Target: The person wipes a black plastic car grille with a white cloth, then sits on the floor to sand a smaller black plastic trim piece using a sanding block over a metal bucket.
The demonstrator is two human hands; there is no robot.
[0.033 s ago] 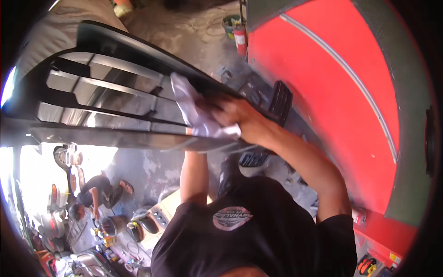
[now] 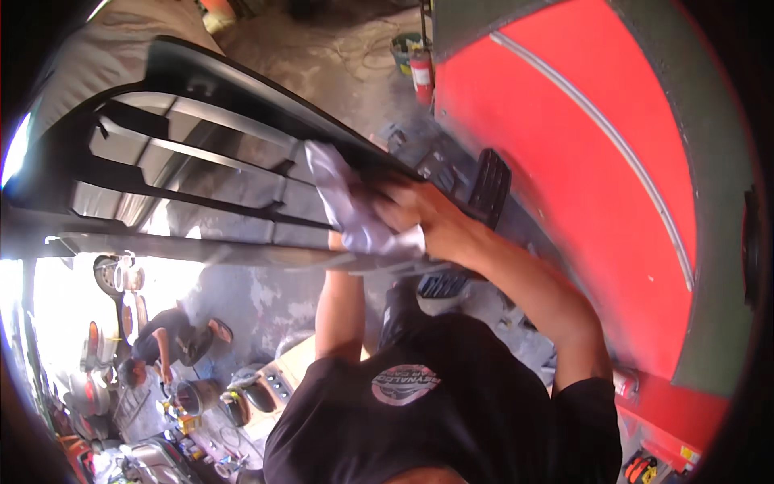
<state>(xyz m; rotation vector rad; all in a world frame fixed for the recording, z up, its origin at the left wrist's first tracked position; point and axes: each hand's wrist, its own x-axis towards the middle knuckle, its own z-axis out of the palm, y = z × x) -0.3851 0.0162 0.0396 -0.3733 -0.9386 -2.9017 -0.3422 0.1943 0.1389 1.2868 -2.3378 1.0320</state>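
A large black car grille or bumper part [image 2: 222,85] with long slotted openings slants across the upper left, above the floor. My right hand [image 2: 411,206], fingers bent and partly blurred, presses a crumpled whitish-lilac cloth [image 2: 351,206] against its right end. Part of the cloth hangs over the ends of the slots. My left forearm [image 2: 339,310] rises beneath the part's lower edge. A bit of skin shows through the lowest slot, but the left hand's fingers are hidden behind the part and the cloth.
To the right stands a big red panel [image 2: 564,177] with a dark green border. A red fire extinguisher [image 2: 421,77] and a dark bucket [image 2: 401,52] are at the back. A black ribbed piece [image 2: 490,187] lies beyond my right forearm. Another person [image 2: 165,339] crouches at lower left beside a bucket [image 2: 196,395].
The black part has shifted slightly right and down in view. My right hand and the cloth have moved a little the same way.
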